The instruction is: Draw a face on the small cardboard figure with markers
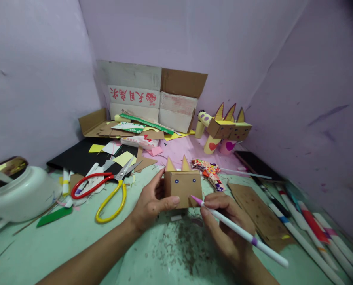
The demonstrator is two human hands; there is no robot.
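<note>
A small brown cardboard box with two pointed ears and two dark round eyes stands in front of me. My left hand grips its left side, the thumb lying on the lower front. In my right hand is a white felt-tip pen with a purple band and a pinkish-purple tip. That tip meets or nearly meets the box front, below and between the eyes. A small white piece lies just under the box. Behind it, to the right, sits a flower-patterned glue gun.
Scissors with red and yellow handles and a white teapot-like vessel are at left. Several pens and a cardboard strip lie right. Cat-like cardboard figures and a large carton stand behind.
</note>
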